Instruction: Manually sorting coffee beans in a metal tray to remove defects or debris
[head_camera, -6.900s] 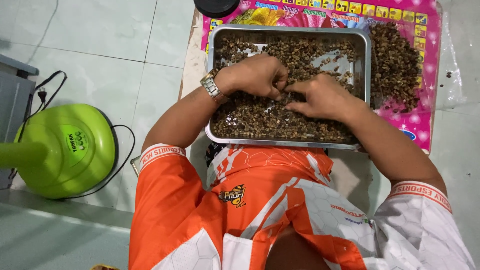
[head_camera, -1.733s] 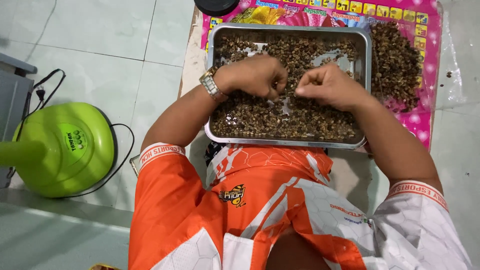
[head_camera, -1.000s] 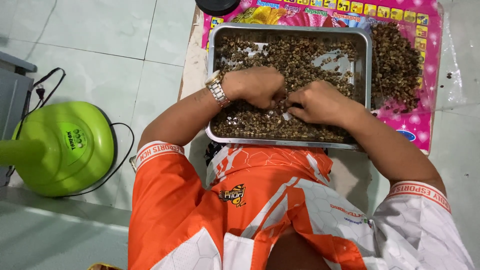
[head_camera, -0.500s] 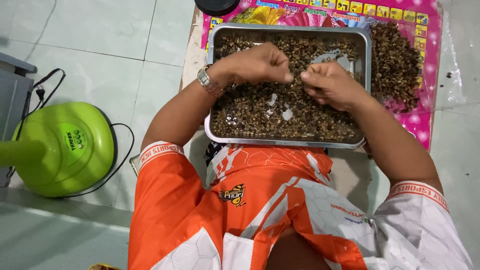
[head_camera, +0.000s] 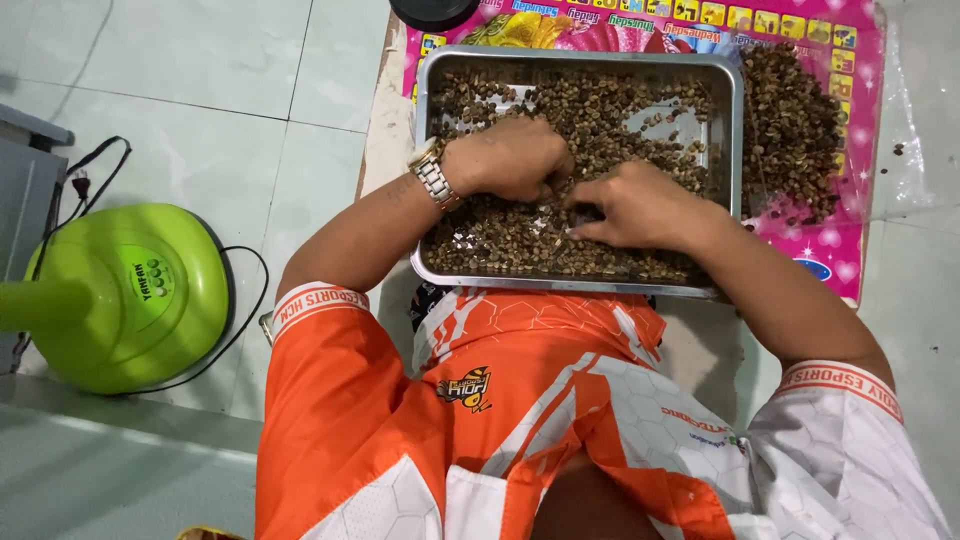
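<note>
A rectangular metal tray (head_camera: 424, 90) sits on a pink mat and holds a layer of brown beans (head_camera: 600, 105). My left hand (head_camera: 510, 158), with a metal watch (head_camera: 432, 175) on its wrist, rests in the middle of the tray. Its fingers are curled down into the beans and the fingertips are hidden. My right hand (head_camera: 640, 205) lies just right of it, low on the beans. Its fingers reach left and almost touch the left hand.
A heap of the same beans (head_camera: 795, 125) lies on the pink printed mat (head_camera: 850, 60) right of the tray. A green fan base (head_camera: 125, 295) with a black cord stands on the tiled floor at the left. A black round object (head_camera: 432, 12) sits beyond the tray.
Half a second ago both hands were raised toward the tray's far half with fingers pinched. Now both have dropped back onto the beans nearer me.
</note>
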